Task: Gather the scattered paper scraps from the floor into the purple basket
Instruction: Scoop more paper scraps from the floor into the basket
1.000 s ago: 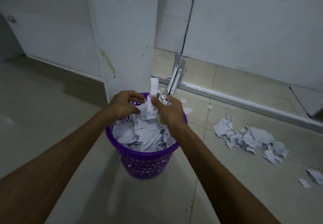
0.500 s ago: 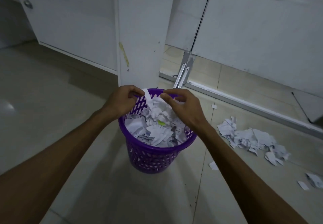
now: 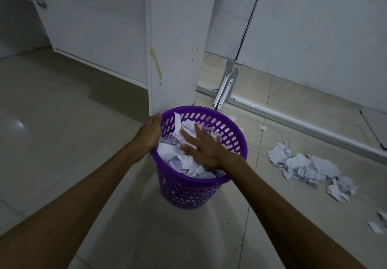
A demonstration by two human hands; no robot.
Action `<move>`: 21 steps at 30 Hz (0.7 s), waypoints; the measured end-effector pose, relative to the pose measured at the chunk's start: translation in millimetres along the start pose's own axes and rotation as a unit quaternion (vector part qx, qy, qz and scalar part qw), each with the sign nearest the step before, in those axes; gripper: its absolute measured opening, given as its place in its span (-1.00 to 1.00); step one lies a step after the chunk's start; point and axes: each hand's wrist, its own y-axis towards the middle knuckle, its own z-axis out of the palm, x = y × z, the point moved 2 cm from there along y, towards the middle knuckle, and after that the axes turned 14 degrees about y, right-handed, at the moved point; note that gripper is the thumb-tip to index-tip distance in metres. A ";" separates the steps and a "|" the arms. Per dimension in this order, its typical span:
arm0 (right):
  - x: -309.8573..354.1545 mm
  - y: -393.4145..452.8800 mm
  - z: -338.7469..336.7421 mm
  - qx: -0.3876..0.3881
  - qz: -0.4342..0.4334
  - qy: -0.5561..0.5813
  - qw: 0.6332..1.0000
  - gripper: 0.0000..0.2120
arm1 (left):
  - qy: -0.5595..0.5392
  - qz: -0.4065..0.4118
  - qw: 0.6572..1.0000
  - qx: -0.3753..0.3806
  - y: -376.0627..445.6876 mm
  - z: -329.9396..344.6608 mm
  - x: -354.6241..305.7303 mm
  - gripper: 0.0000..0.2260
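Observation:
The purple basket [image 3: 232, 138] stands on the tiled floor in front of a white post, heaped with white paper scraps [image 3: 176, 153]. My left hand [image 3: 149, 133] grips the basket's left rim, its fingers hidden behind the wall. My right hand [image 3: 204, 147] lies flat with spread fingers on top of the scraps inside, pressing them. A pile of paper scraps [image 3: 307, 167] lies on the floor to the right of the basket.
The white post [image 3: 173, 44] rises just behind the basket. A metal floor rail [image 3: 293, 119] and a bracket [image 3: 224, 88] run along the back right. A few loose scraps [image 3: 374, 225] lie at the far right; a white door with a knob [image 3: 41, 3] stands at the back left.
Both hands let go of the scraps they held over the basket. My left hand moved to the left rim, and my right hand flattened onto the paper inside.

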 end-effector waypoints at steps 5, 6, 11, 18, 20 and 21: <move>-18.1 33.1 32.4 0.108 0.049 -0.130 0.984 -0.39 | 0.009 0.030 0.998 -0.049 0.9 6.8 8.4 -0.57; -23.9 38.9 36.6 0.124 0.053 -0.147 0.980 -0.38 | 0.004 0.032 0.998 -0.057 1.0 7.6 9.8 -0.57; -37.0 50.1 43.0 0.229 0.017 -0.241 0.943 -0.19 | -0.022 0.030 0.996 -0.077 4.5 11.4 13.1 -0.57; -2.8 16.2 0.3 0.039 0.039 0.040 0.998 -0.36 | -0.036 0.022 0.995 -0.086 6.1 11.8 14.3 -0.62; 4.3 1.6 -16.4 -0.006 0.017 0.105 0.994 -0.35 | -0.033 0.017 0.995 -0.088 5.3 11.6 14.2 -0.61; 7.2 -5.4 -22.5 -0.020 0.010 0.115 0.993 -0.34 | -0.031 0.015 0.995 -0.089 3.9 11.1 13.7 -0.60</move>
